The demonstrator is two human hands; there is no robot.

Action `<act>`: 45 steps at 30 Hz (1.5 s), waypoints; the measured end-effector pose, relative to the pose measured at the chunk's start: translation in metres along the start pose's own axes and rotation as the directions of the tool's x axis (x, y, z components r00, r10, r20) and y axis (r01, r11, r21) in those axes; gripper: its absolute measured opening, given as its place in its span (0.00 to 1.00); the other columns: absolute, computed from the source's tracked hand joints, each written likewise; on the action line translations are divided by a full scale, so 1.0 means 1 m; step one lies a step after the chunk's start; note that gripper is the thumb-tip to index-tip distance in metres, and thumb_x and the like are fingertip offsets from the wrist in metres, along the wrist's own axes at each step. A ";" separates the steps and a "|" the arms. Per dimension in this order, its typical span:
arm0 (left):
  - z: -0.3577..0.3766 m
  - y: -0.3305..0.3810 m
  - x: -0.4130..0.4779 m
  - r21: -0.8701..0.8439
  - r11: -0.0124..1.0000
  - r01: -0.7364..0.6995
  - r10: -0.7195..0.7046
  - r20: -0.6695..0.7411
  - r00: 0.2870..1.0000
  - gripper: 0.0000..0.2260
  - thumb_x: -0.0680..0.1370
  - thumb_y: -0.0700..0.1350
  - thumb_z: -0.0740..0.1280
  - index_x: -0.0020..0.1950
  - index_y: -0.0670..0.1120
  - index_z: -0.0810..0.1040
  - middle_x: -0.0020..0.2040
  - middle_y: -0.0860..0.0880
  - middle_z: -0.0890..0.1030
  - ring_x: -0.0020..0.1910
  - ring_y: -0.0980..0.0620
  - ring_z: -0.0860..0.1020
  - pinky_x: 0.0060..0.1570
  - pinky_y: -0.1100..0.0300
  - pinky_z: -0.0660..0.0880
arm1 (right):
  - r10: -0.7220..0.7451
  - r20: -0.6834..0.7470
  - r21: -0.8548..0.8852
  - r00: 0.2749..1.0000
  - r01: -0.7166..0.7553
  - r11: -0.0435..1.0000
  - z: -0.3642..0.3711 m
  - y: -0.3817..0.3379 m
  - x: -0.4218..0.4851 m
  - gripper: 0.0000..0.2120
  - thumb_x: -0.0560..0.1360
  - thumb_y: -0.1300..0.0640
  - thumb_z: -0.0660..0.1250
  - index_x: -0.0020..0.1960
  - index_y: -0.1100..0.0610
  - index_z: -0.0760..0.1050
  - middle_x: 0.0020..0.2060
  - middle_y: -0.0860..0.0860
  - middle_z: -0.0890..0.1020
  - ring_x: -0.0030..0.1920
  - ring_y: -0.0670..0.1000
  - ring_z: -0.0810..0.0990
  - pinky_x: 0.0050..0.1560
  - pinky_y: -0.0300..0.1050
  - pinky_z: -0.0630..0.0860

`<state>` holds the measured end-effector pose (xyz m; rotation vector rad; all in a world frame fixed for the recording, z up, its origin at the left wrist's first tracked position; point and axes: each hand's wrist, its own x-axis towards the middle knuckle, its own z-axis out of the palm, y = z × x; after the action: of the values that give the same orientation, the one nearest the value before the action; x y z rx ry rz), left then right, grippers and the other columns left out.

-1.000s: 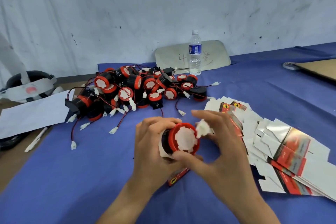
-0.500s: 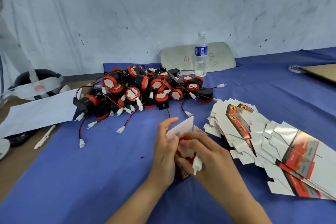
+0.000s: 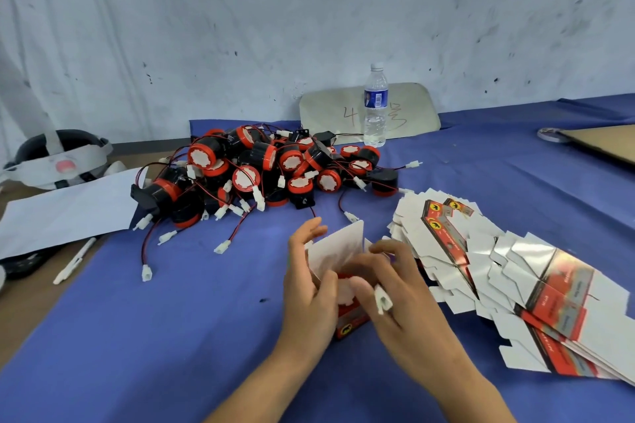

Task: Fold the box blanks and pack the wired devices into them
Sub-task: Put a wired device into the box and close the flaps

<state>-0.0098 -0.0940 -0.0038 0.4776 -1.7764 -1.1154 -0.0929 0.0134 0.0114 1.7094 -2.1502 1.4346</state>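
The box (image 3: 343, 271) you are packing sits in the middle of the blue cloth (image 3: 171, 336), right in front of you, between your two hands. Start at the far left, though. There you see a dark headset with grey straps (image 3: 56, 158) near the wall. A white sheet of paper (image 3: 65, 213) lies beside it, and a white pen (image 3: 74, 261) lies by the paper's near edge.

Next comes the big pile of wired devices (image 3: 268, 172). They are black and red, with round white faces. Thin red and black wires with little white plugs spill out of the pile toward you.

Now your left hand (image 3: 309, 285). It holds the left side of the box, with the thumb curled against the front and the fingers around the back. A white flap of the box stands up tall. A red and white device (image 3: 345, 288) sits down inside the box, mostly hidden.

Your right hand (image 3: 398, 299) is blurry. Its fingers are bent and reach down over the device. A white plug (image 3: 382, 300) lies against those fingers; you cannot tell if they pinch it.

Behind all this, a water bottle (image 3: 375, 106) stands upright in front of a pale board (image 3: 412, 106) that leans on the wall.

To the right, the flat box blanks (image 3: 515, 271) lie fanned out in a long stack. At the far right edge lies a piece of brown cardboard (image 3: 608, 141).
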 end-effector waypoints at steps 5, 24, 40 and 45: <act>0.002 -0.008 0.001 0.518 0.742 -0.425 0.428 0.121 0.895 0.08 0.80 0.47 0.58 0.57 0.52 0.74 0.59 0.57 0.73 0.64 0.50 0.72 0.65 0.43 0.65 | 0.051 -0.238 -0.026 0.970 -0.059 0.998 0.002 0.007 0.000 0.10 0.75 0.65 0.68 0.52 0.52 0.74 0.42 0.44 0.78 0.40 0.44 0.76 0.40 0.35 0.71; -0.004 0.002 0.006 0.414 0.841 -0.349 0.199 0.362 0.911 0.14 0.74 0.46 0.58 0.38 0.42 0.81 0.38 0.51 0.78 0.37 0.53 0.76 0.37 0.53 0.75 | 0.052 -0.316 -0.014 0.947 -0.059 0.998 0.000 0.009 0.002 0.09 0.76 0.63 0.68 0.44 0.51 0.72 0.31 0.40 0.77 0.34 0.44 0.76 0.34 0.32 0.71; -0.003 0.007 0.002 0.363 0.854 -0.373 0.252 0.339 0.907 0.15 0.74 0.47 0.61 0.60 0.53 0.75 0.68 0.62 0.69 0.48 0.53 0.78 0.46 0.65 0.75 | 0.257 0.062 -0.495 0.965 -0.194 0.847 -0.004 0.018 0.006 0.14 0.82 0.47 0.50 0.63 0.42 0.70 0.48 0.46 0.82 0.48 0.50 0.79 0.43 0.44 0.71; 0.002 0.007 0.000 0.255 0.913 -0.318 0.234 0.310 0.921 0.32 0.70 0.54 0.67 0.71 0.68 0.59 0.76 0.67 0.52 0.47 0.54 0.76 0.45 0.78 0.70 | 0.333 0.026 -0.568 0.943 -0.260 0.781 0.001 0.019 0.005 0.15 0.82 0.51 0.53 0.68 0.47 0.59 0.43 0.48 0.82 0.44 0.53 0.80 0.36 0.44 0.66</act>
<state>-0.0099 -0.0895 0.0016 0.2406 -2.1964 -0.7359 -0.1091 0.0082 0.0013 1.3061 -2.6447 0.6115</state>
